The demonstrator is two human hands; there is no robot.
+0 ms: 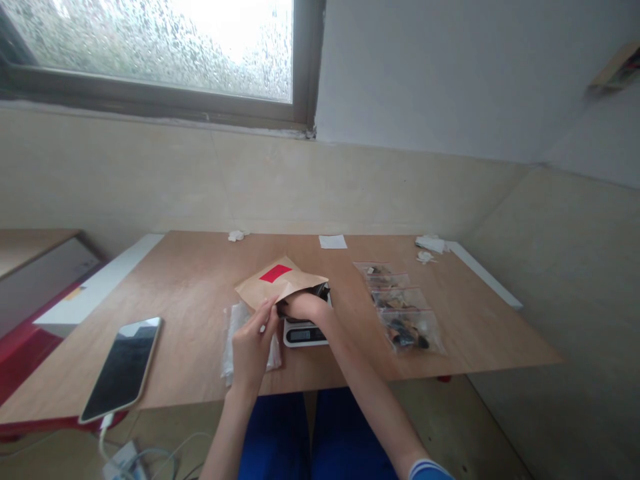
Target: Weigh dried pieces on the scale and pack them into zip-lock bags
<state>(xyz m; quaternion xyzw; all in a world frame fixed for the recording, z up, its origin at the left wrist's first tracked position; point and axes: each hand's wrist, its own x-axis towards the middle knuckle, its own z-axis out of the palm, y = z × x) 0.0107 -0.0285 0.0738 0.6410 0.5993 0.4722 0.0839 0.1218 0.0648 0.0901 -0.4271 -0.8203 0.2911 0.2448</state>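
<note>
A brown paper bag (280, 280) with a red label lies on its side over a small digital scale (305, 333) on the wooden table (200, 287). My left hand (253, 350) pinches the bag's lower edge at its opening. My right hand (303, 307) reaches into the bag's mouth; its fingers are hidden inside, next to something dark. Under my left hand lies a clear plastic bag (235, 333).
A phone (123, 367) on a white cable lies at the table's front left. Several clear zip bags (400, 307) with small items lie in a row to the right. A white paper slip (333, 241) and crumpled tissues (430, 245) sit near the far edge.
</note>
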